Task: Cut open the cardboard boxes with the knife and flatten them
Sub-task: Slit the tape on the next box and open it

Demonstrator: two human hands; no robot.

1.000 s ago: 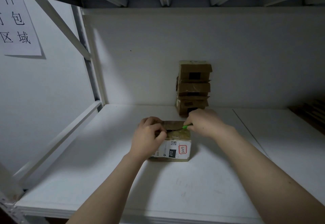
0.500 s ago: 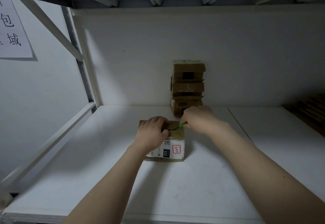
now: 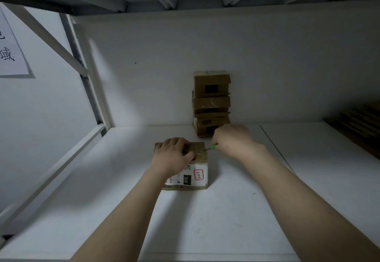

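Fingers: those of the left hand (image 3: 171,157) bend over the top of the cardboard box (image 3: 198,159) and grip it; those of the right hand (image 3: 234,141) are clenched round the knife (image 3: 211,148).
Knife: green handle and thin blade. Its long axis runs left to right, and the tip points left, touching the taped top near the box's right edge.
Box: small, brown and squarish, with glossy tape and a white printed label on the near face. It sits about mid-shelf.
Stack (image 3: 211,103): three similar taped cardboard boxes piled at the back edge against the wall, just behind the right hand.
Shelf (image 3: 205,224): flat, matte white board.
Sign (image 3: 10,54): white paper with black characters, on the left wall.
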